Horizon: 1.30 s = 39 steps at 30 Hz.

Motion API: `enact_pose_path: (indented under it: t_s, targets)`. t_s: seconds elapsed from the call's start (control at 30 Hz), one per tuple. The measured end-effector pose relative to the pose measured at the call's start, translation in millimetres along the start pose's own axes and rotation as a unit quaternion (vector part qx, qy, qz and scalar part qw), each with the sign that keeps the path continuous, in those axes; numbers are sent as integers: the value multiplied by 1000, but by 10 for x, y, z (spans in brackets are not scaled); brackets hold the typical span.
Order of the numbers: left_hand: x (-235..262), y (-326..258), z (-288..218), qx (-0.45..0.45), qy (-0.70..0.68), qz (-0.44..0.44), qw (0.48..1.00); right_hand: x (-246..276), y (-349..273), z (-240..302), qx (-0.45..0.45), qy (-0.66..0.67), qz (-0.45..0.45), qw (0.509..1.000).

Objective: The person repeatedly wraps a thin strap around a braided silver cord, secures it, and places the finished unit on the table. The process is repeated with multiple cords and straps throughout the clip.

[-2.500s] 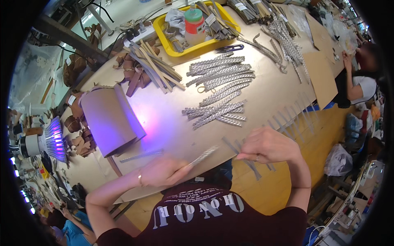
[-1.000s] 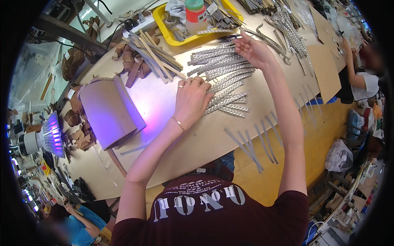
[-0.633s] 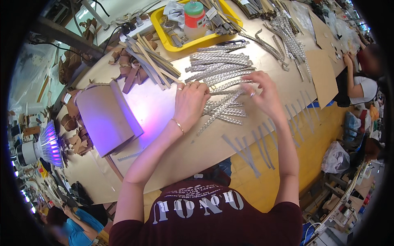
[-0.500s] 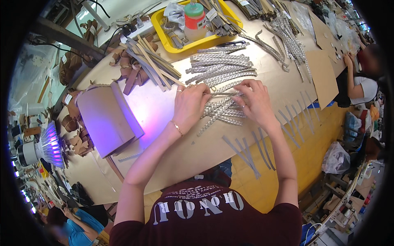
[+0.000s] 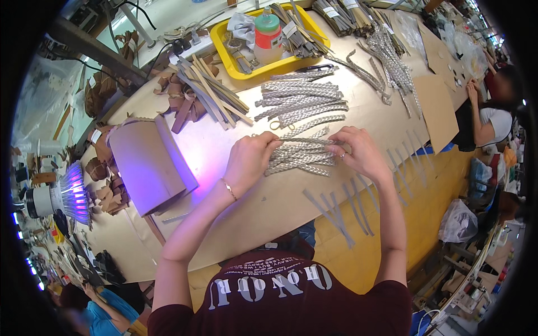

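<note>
"Left hand (image 5: 247,161) and right hand (image 5: 365,157) are both sitting nearer the front edge of the table (image 5: 258,221) than half a second ago, aren't they?"

"Yes. What's showing at the far left?"

"A lamp (image 5: 72,193) is glowing violet beside a curled brown sheet (image 5: 147,162), and loose flat strips (image 5: 216,92) are lying beyond it."

"And the left hand?"

"It's pinching one end of a braided strip (image 5: 305,140), which is stretching across between the hands, over a pile of braided strips (image 5: 300,161). Whether it's touching them I can't tell."

"Is the right hand gripping too?"

"Its thumb and fingers are bending close together at the other end; I can't tell whether they're pinching it."

"Further right?"

"Thin grey strips (image 5: 336,218) are jutting past the table's edge, and a co-worker in a white sleeve (image 5: 497,124) is working at the far right."
</note>
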<state>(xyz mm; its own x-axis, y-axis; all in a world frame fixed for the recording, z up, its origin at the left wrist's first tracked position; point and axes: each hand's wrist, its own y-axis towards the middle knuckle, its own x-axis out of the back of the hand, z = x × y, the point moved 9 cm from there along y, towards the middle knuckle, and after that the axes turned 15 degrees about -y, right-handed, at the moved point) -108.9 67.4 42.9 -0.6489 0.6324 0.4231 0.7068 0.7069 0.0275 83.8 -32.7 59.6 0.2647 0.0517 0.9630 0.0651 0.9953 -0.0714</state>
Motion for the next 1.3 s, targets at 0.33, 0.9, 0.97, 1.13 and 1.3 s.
enact_pose_path:
  t_s: [0.33,0.9,0.97,1.13,1.3]
  targets:
    - [168,-841,-657,183,-271,324,888,602,-370,449,225,200,101,948]
    - [60,-1153,-178,239,-224,206,922,238,-277,514,146,144,76,976]
    - [-86,-1027,-189,151,-228,177,945,124,-264,456,164,94,69,979]
    - [114,-599,242,107,-102,31,989,25,1,-65,1,95,121,988]
    - [78,-466,215,-8,41,0,999,239,316,-268,-55,-51,-28,997]
